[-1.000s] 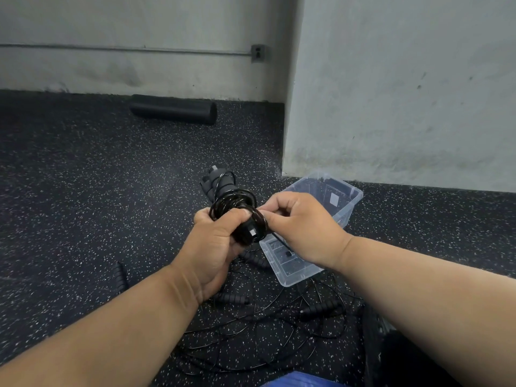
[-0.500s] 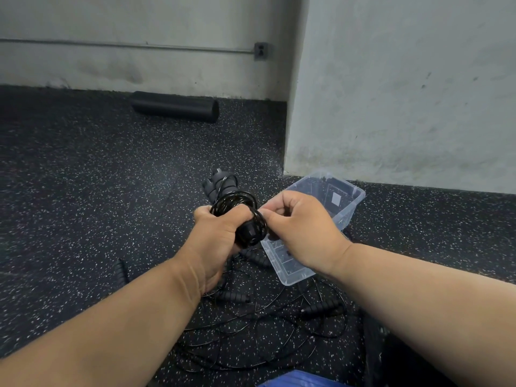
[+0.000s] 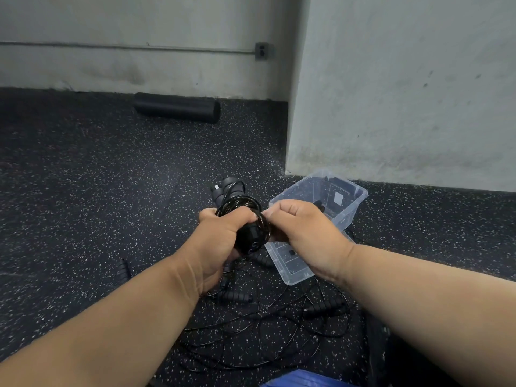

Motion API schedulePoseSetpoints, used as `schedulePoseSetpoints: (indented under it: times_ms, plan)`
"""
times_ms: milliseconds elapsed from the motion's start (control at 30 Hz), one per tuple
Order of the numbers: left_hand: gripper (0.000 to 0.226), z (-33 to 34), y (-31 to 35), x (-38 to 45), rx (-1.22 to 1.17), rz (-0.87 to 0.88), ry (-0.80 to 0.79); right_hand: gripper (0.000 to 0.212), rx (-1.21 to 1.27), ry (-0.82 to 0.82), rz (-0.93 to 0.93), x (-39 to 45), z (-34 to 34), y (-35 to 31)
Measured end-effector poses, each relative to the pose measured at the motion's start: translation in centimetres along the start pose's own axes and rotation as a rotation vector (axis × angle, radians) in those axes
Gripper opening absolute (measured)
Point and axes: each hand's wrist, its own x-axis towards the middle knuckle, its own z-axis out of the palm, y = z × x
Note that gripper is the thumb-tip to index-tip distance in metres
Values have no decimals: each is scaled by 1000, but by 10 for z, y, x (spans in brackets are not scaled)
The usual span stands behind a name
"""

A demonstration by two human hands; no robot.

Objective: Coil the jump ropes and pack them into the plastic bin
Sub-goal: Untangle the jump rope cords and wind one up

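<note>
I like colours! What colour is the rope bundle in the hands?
Black. The shiny coiled jump rope bundle shows best in the head view.

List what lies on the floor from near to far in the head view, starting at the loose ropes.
Tangled loose ropes → clear plastic bin → black foam roller by the far wall.

A glossy black cord [image 3: 245, 208] is seen wound around matt ribbed handles [image 3: 226, 191]. A clear, smooth plastic bin [image 3: 346, 216] is set on speckled rubber flooring [image 3: 83, 205].
</note>
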Motion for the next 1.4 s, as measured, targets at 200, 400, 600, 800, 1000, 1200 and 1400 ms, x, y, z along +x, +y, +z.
schedulePoseSetpoints:
  times_ms: [200,400,600,800,1000,1200,1400]
  plan:
    - [56,-1,-1,-1,-81,-45,-32,4,-129,11,-88,-2,-1,0]
    - [90,-1,1,0,-161,-46,-103,6,-202,41,-126,-1,-1,-2]
    - [89,-2,5,-3,-200,-19,-156,18,-361,97,-243,-4,2,-1]
    - [38,1,2,-2,-241,0,-141,28,-612,36,-411,-2,-8,-7]
    - [39,3,7,-7,-265,51,-155,8,-696,9,-562,0,-14,-10]
    - [45,8,9,-9,-292,130,-133,8,-537,163,-451,-7,-2,-8]
    - [44,8,3,-4,-175,225,-33,14,-657,273,-267,-12,5,-15]
